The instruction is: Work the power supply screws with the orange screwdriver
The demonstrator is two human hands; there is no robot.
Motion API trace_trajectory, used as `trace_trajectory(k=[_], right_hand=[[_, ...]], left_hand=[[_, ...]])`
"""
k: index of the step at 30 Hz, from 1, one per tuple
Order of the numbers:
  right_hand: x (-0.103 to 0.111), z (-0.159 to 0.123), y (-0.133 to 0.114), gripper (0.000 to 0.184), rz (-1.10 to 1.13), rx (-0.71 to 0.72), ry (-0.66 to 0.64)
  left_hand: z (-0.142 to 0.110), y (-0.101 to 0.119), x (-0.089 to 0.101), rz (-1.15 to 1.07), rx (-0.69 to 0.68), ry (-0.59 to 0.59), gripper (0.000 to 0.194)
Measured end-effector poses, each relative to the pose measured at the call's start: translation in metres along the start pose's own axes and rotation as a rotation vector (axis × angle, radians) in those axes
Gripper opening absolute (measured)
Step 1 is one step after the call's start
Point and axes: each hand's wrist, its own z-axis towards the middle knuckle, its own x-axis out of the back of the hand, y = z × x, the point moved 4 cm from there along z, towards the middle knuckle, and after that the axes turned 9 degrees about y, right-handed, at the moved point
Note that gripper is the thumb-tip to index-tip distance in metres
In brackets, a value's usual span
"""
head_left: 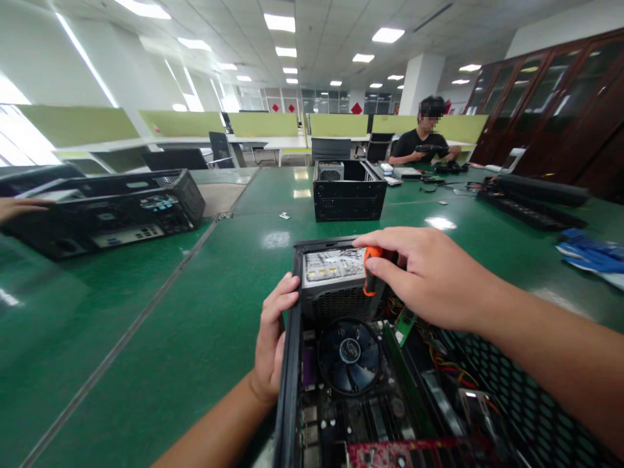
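Note:
In front of me an opened computer case (288, 364) lies on the green table, its inside facing up. My left hand (273, 338) rests against the left edge of the case, fingers over the rim, gripping it. With my right hand (433, 276) I hold a screwdriver (372, 272) by its orange and black handle, above the power supply (334, 265); its shaft and tip are hidden. Below the power supply sit a CPU fan (350, 351), a green memory module (405, 325) and a red expansion card (404, 452). Coloured cables (453, 370) run along the right side.
Another black case (350, 200) stands ahead on the table (234, 312). To the left lies a larger case (131, 214), with another person's hand (22, 208) on it. At right are black parts (529, 201) and blue gloves (592, 253). A co-worker (424, 143) sits at the far side.

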Motion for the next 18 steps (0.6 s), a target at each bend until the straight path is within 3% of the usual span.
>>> trace_trajectory(k=[4,10,15,18], right_hand=[[-0.002,0.0,0.003,0.05,0.0,-0.041,-0.026],[-0.001,0.002,-0.002,0.029,-0.008,-0.046,-0.027],[0.003,-0.003,-0.012,0.041,0.163,0.049,0.088],[-0.001,-0.007,-0.021,0.036,0.274,0.114,0.076]], left_hand=[[-0.001,0.001,0.0,0.002,-0.017,0.001,0.039],[0.002,0.005,-0.003,0.011,-0.054,-0.02,0.042],[0.003,0.007,-0.005,0.017,-0.074,-0.031,0.045],[0.004,0.009,-0.006,0.004,-0.104,-0.057,0.049]])
